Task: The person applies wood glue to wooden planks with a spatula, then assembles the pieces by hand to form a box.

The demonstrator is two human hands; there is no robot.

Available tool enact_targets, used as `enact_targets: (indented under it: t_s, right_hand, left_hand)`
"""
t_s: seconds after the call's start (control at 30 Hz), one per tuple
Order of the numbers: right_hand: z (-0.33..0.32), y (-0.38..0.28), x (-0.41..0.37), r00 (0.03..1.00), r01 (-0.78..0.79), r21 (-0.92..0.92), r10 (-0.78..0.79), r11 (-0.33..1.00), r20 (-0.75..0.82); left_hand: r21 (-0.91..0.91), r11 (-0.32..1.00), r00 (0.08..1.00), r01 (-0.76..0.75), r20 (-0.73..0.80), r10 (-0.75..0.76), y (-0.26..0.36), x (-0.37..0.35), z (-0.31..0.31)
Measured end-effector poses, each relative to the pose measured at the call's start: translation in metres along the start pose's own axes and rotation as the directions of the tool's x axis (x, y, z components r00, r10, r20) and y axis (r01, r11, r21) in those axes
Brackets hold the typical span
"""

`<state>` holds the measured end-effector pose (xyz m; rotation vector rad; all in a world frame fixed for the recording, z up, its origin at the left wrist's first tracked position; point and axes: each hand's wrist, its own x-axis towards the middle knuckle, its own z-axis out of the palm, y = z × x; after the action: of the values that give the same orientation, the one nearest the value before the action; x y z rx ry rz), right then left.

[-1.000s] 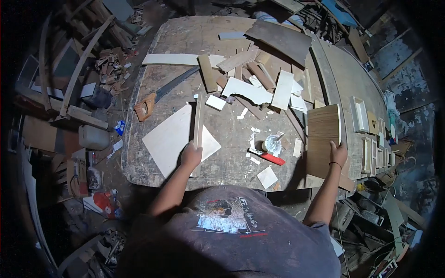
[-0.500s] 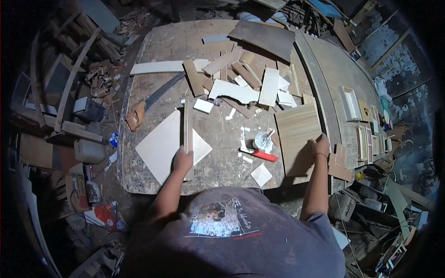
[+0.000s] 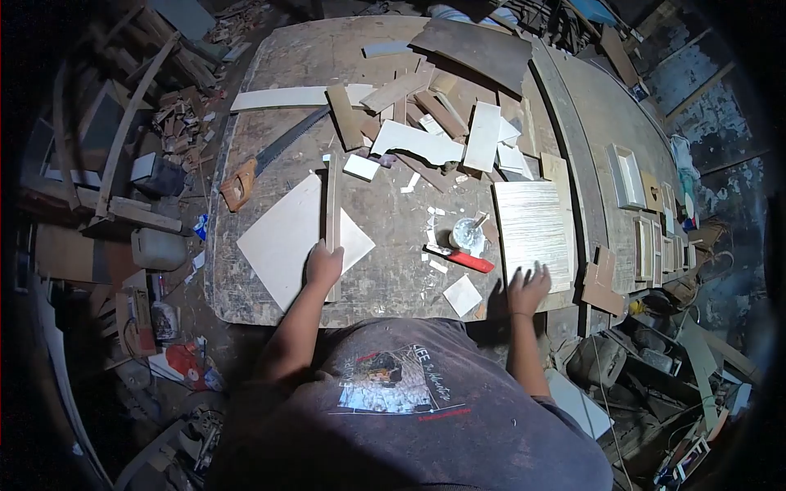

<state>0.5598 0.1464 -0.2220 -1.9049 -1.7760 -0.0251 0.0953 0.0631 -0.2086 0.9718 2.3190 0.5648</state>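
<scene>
My left hand (image 3: 324, 263) is closed around the near end of a narrow wooden strip (image 3: 333, 196), which lies across a pale square panel (image 3: 282, 233) on the workbench (image 3: 393, 295). At the near edge of a light wood-grain board (image 3: 532, 225), my right hand (image 3: 529, 288) has its fingers spread over the surface, gripping nothing. Between the hands are a small tub of white paste (image 3: 467, 235), a red-handled tool (image 3: 468, 260) and a small white square (image 3: 463, 295).
Offcuts (image 3: 417, 141) are piled toward the back of the bench. A handsaw (image 3: 239, 186) lies at the left. Small frames (image 3: 626, 177) stand at the right, beyond a long dark plank edge. A brown L-shaped piece (image 3: 602, 282) lies near the right front.
My right hand has moved left from the board's right edge and its fingers have spread. The board has turned straighter and looks brighter. My left hand keeps its grip.
</scene>
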Motion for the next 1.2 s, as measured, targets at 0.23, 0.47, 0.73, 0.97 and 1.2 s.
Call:
enact_targets:
  t_s: [0.23,0.47,0.73,0.97,1.2]
  right_hand:
    - [0.033,-0.009,-0.061,0.978,-0.022,-0.187,0.06,0.982,0.198]
    - [0.035,-0.004,-0.062,0.978,-0.051,-0.141,0.079,0.989,0.195]
    - [0.033,-0.008,-0.06,0.964,-0.094,-0.145,0.127,0.985,0.234]
    - [0.04,-0.011,-0.059,0.962,-0.132,-0.147,0.162,0.98,0.219]
    - [0.036,-0.012,-0.06,0.97,-0.114,-0.142,0.141,0.983,0.197]
  left_hand:
    - [0.021,1.0,0.997,-0.018,-0.068,0.02,0.002,-0.002,0.001]
    - [0.009,0.999,0.998,-0.047,-0.046,0.048,-0.006,0.004,0.007]
    - [0.071,0.997,1.0,-0.022,0.013,0.021,-0.013,0.012,0.009]
    - [0.073,0.997,1.0,0.005,-0.023,-0.004,-0.015,0.016,0.014]
    - [-0.01,1.0,1.0,0.022,-0.012,-0.022,-0.011,0.011,0.015]
